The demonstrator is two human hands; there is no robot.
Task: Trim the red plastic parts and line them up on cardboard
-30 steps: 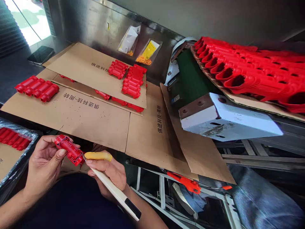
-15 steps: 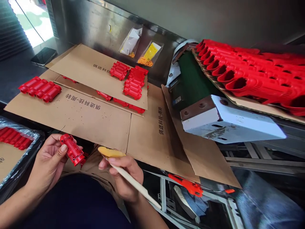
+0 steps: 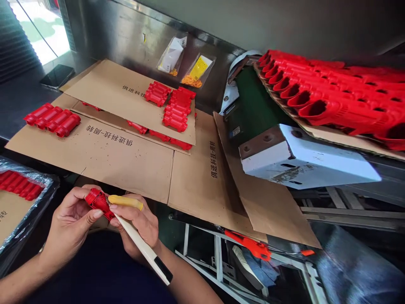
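My left hand grips a red plastic part between thumb and fingers, near my lap. Closed around a pale-handled tool, my right hand has its fingertips close against the part. A yellow cover shows on one finger of that hand. The tool's tip lies at the red part and is hidden there. Beyond my hands, a row of red parts rests on the cardboard, and more red parts lie on a raised cardboard sheet.
A plastic-lined box with red parts stands at the left. Many red parts are stacked at the right above a white metal bracket. Two small bags and a phone lie farther back. Someone's denim-covered leg shows at lower right.
My right hand has moved left with the tool, up to the red part. My left hand has turned the part slightly and shifted it a little right and down.
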